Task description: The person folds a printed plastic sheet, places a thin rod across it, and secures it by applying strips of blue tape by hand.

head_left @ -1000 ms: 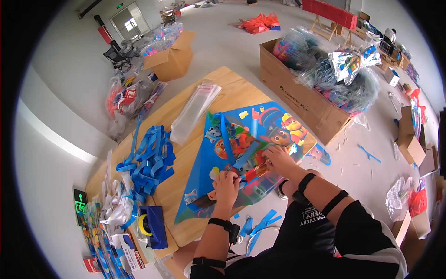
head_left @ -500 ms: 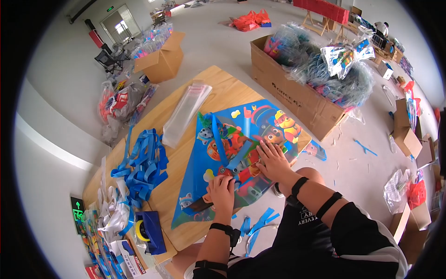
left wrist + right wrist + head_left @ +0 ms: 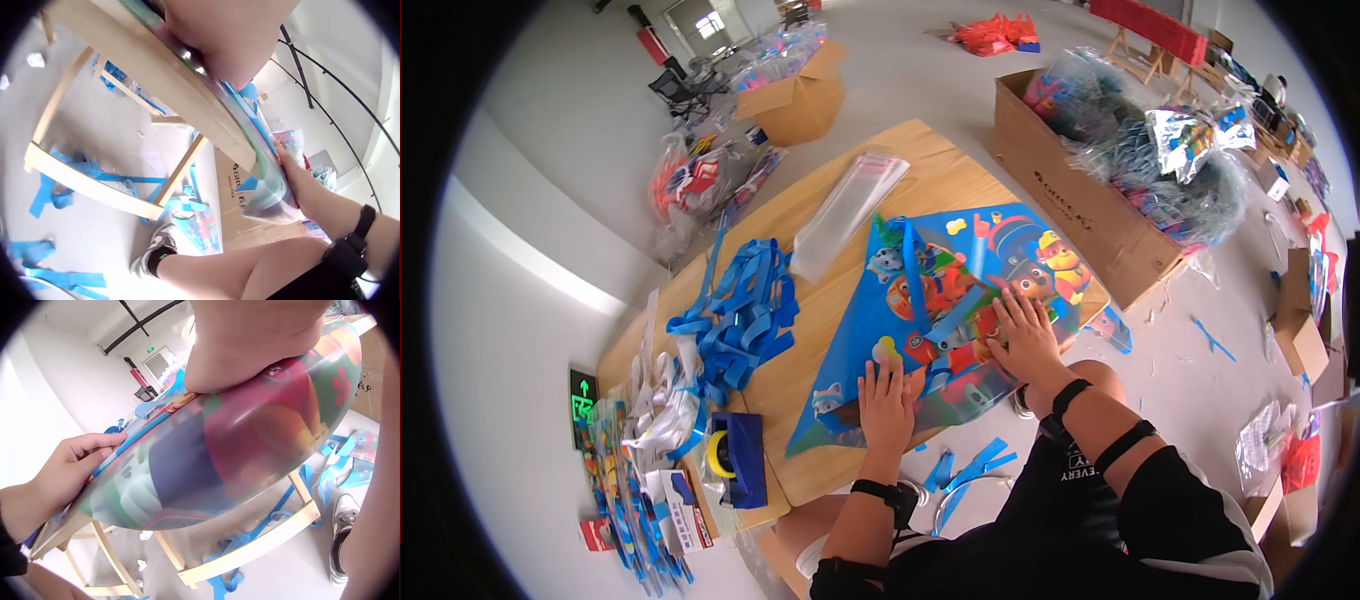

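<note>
A glossy blue plastic sheet printed with cartoon dogs lies on the wooden table, its near part folded over. Blue ribbon strips lie across its print. My left hand rests on the near left of the fold with fingers straight. Farther right, my right hand lies flat on the printed fold, fingers spread. In the right wrist view the sheet's rounded near side bulges over the table edge, and the left hand touches its upper edge.
A heap of blue ribbon and a stack of clear bags lie left and beyond the sheet. A blue tape dispenser stands at the near left. Past the table's right side is a big cardboard box of wrapped goods. Ribbon scraps litter the floor.
Both hands' fingers were curled at the fold a second ago; the right hand flattened first, then the left. The fold now lies pressed under straight fingers. The head view has shifted.
</note>
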`<state>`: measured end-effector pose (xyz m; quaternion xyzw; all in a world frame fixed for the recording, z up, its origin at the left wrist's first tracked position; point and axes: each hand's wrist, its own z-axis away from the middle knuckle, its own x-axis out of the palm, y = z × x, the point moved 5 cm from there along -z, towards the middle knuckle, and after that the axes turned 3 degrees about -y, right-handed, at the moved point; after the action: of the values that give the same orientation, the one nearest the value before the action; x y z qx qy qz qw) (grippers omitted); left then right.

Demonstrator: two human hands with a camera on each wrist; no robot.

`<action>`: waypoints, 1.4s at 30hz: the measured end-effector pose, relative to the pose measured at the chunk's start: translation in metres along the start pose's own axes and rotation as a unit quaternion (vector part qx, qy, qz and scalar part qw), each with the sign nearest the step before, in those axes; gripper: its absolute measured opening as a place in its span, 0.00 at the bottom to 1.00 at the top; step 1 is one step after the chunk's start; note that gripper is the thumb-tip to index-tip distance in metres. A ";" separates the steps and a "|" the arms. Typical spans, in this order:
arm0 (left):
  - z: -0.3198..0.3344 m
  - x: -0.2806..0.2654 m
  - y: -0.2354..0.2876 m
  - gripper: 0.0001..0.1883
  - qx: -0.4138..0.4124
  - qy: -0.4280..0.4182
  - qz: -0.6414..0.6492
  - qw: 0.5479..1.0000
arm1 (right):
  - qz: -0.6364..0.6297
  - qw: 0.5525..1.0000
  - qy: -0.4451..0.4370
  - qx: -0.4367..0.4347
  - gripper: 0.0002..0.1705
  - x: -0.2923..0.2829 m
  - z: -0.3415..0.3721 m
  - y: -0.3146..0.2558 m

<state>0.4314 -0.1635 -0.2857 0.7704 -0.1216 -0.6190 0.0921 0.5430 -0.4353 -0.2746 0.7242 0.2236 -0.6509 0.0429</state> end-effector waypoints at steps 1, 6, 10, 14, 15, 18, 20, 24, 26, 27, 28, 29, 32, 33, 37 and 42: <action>0.004 -0.003 -0.005 0.27 -0.005 0.002 -0.003 1.000 | 0.004 1.000 0.000 0.001 0.46 0.000 0.001 0.000; 0.009 -0.006 -0.018 0.30 -0.028 -0.007 -0.063 0.998 | 0.007 1.000 0.006 -0.003 0.46 0.001 0.000 0.003; 0.011 -0.002 -0.017 0.31 -0.028 -0.011 -0.077 0.997 | 0.004 1.000 0.011 -0.007 0.46 0.001 -0.002 0.006; 0.014 -0.002 -0.014 0.31 -0.030 -0.006 -0.072 0.997 | 0.012 1.000 0.001 -0.010 0.45 0.001 -0.001 0.008; 0.014 -0.002 -0.014 0.31 -0.032 -0.009 -0.072 0.997 | 0.010 1.000 -0.001 -0.012 0.45 0.000 -0.001 0.007; 0.014 -0.002 -0.013 0.31 -0.036 -0.012 -0.078 0.996 | 0.016 1.000 -0.005 -0.012 0.45 -0.001 -0.001 0.007; 0.014 -0.003 -0.013 0.31 -0.036 -0.011 -0.077 0.996 | 0.016 1.000 -0.003 -0.013 0.45 -0.002 0.000 0.006; 0.014 -0.004 -0.011 0.31 -0.049 -0.011 -0.052 0.997 | 0.006 1.000 -0.007 -0.015 0.44 -0.003 0.000 0.007; 0.013 -0.006 -0.010 0.31 -0.042 -0.013 -0.057 0.997 | 0.007 1.000 0.000 -0.016 0.44 -0.003 -0.001 0.007; 0.015 -0.005 -0.010 0.31 -0.036 -0.016 -0.059 0.997 | 0.010 1.000 0.004 -0.016 0.44 -0.003 0.000 0.007; 0.016 -0.005 -0.011 0.31 -0.036 -0.018 -0.060 0.997 | 0.009 1.000 0.003 -0.015 0.44 -0.003 0.001 0.007; 0.016 -0.004 -0.011 0.31 -0.034 -0.013 -0.059 0.998 | 0.008 1.000 0.004 -0.015 0.44 -0.002 0.001 0.007; 0.015 -0.004 -0.009 0.31 -0.030 -0.008 -0.062 0.998 | 0.009 1.000 0.000 -0.013 0.45 -0.003 0.001 0.008; 0.015 -0.004 -0.009 0.30 -0.032 -0.008 -0.067 0.997 | 0.011 1.000 -0.006 -0.015 0.45 -0.002 0.001 0.008; 0.015 -0.004 -0.009 0.30 -0.030 -0.011 -0.063 0.997 | -0.007 1.000 0.024 -0.009 0.47 -0.009 0.002 0.003; 0.016 -0.002 -0.009 0.30 -0.034 0.000 -0.068 0.997 | 0.012 0.999 -0.010 -0.043 0.50 -0.008 0.010 -0.042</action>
<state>0.4162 -0.1537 -0.2896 0.7733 -0.0483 -0.6276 0.0761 0.5174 -0.4037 -0.2585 0.7176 0.2418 -0.6476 0.0843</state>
